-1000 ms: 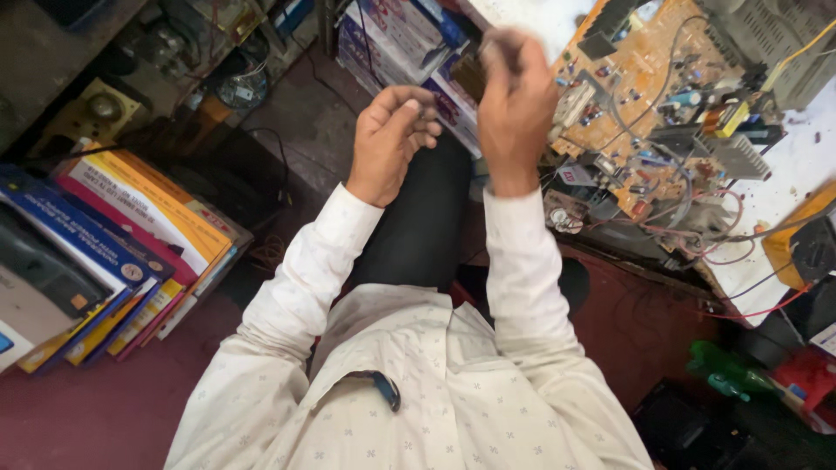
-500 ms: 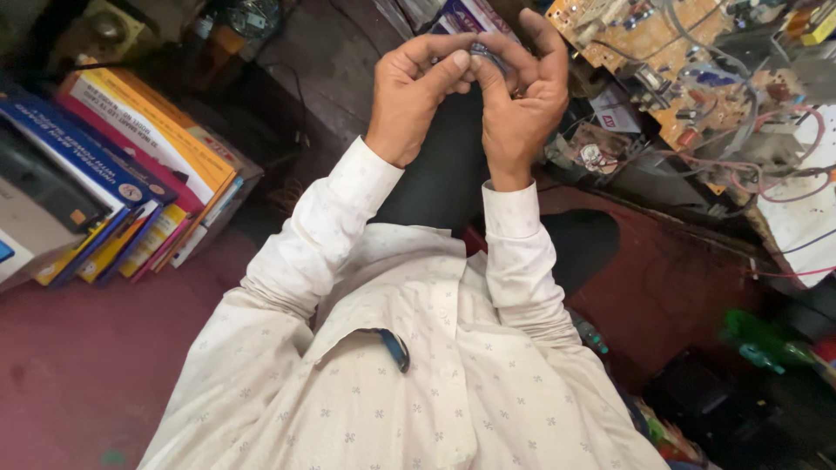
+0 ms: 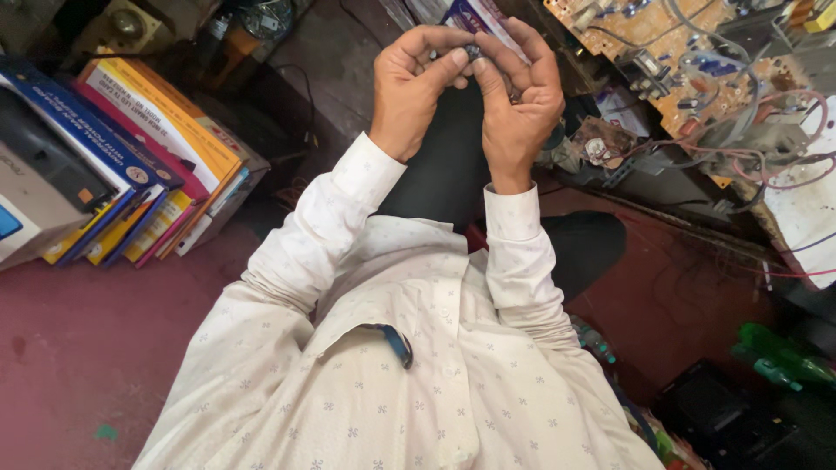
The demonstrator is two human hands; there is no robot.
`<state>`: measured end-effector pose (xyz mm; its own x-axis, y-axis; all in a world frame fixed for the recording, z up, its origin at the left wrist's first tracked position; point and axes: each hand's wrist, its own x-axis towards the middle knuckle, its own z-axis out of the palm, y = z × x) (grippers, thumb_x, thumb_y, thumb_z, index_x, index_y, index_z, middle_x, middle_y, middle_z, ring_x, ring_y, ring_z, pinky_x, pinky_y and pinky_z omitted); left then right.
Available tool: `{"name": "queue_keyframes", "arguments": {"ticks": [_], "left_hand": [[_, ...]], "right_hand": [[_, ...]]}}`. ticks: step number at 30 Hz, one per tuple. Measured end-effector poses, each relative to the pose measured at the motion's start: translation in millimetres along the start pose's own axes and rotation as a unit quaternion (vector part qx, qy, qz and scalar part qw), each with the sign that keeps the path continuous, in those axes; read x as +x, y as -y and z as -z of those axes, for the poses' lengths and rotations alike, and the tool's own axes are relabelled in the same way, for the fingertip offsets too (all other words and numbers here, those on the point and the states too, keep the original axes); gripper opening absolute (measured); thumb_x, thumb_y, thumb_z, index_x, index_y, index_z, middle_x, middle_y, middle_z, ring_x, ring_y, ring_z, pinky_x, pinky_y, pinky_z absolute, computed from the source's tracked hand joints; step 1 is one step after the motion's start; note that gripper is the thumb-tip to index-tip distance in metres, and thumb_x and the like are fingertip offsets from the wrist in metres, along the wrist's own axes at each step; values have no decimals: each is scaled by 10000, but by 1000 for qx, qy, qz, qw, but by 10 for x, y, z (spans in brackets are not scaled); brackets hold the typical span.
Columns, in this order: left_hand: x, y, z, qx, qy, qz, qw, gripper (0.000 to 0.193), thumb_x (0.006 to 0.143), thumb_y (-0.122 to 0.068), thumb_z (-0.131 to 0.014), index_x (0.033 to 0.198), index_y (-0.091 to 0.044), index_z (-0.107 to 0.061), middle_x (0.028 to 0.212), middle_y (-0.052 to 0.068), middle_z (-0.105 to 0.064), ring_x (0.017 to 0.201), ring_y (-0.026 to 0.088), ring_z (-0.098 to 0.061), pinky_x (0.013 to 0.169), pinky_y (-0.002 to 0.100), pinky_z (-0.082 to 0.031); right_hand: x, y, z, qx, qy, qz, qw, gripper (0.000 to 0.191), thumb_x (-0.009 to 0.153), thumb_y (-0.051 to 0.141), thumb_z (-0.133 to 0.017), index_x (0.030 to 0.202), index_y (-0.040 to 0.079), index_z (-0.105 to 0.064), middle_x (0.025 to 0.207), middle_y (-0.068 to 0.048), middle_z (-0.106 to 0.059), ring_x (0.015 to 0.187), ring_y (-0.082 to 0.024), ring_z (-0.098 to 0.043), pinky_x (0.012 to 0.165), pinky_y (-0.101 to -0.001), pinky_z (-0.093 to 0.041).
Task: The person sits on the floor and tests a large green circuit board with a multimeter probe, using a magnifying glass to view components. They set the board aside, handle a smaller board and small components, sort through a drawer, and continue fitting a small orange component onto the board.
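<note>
Overhead, a large orange circuit board (image 3: 697, 61) with tangled wires lies at the upper right, and a stack of coloured boxes (image 3: 131, 165) leans at the left on the dark red floor (image 3: 96, 348). Between them the person sits in a pale patterned shirt (image 3: 392, 383), both forearms raised. The left hand (image 3: 414, 91) and right hand (image 3: 518, 104) meet fingertip to fingertip, together pinching a small dark part (image 3: 472, 50) held up above the lap, well clear of the board. It looks like the inspecting or fiddling step; any next move calls for fine fingertip control, since the part is tiny and mostly hidden.
</note>
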<state>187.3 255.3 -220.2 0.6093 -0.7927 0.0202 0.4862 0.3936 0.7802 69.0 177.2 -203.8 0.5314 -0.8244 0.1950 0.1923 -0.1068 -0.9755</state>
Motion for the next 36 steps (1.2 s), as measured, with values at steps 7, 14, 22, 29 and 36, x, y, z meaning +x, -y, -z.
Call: {"name": "queue_keyframes", "arguments": {"ticks": [7, 14, 22, 29, 36], "left_hand": [[17, 40, 6, 4, -6, -11, 1000, 149, 1009, 61, -682, 1151, 32, -717, 1071, 82, -759, 856, 104, -680, 787, 263, -574], [-2, 88, 33, 16, -14, -1, 1000, 149, 1005, 50, -684, 1148, 35, -720, 1051, 74, -758, 835, 100, -670, 779, 256, -566], [104, 101, 139, -144, -39, 109, 983, 115, 1051, -10, -568, 1159, 7, -602, 1077, 96, -693, 951, 189, -705, 840, 342, -605], [267, -29, 366, -134, -52, 144, 979, 74, 1007, -11, -520, 1064, -26, -564, 1039, 179, -714, 895, 233, -702, 806, 344, -590], [375, -92, 625, -101, -75, 166, 978, 113, 1000, -4, -513, 1078, -16, -594, 1010, 142, -706, 831, 189, -677, 712, 303, -554]], "right_hand": [[1, -27, 2, 4, -14, 0, 1000, 415, 1013, -57, -767, 1371, -32, -559, 1254, -193, -759, 1153, -160, -720, 1018, -268, -575], [-7, -84, 14, 16, -18, -7, 1000, 387, 1007, -58, -759, 1339, -37, -559, 1244, -196, -754, 1130, -167, -730, 999, -275, -588], [169, 185, -217, -39, -39, -36, 998, 290, 968, -49, -703, 1251, -21, -649, 1199, -151, -762, 973, -111, -706, 765, -221, -554], [1423, 234, -361, -403, -55, 244, 880, 142, 956, 80, -754, 1042, -11, -685, 942, -171, -702, 886, -364, -682, 799, -430, -524], [2254, -232, -505, -486, -47, 241, 839, 203, 926, 116, -807, 933, -30, -667, 855, -201, -674, 825, -435, -627, 727, -488, -488]]}}
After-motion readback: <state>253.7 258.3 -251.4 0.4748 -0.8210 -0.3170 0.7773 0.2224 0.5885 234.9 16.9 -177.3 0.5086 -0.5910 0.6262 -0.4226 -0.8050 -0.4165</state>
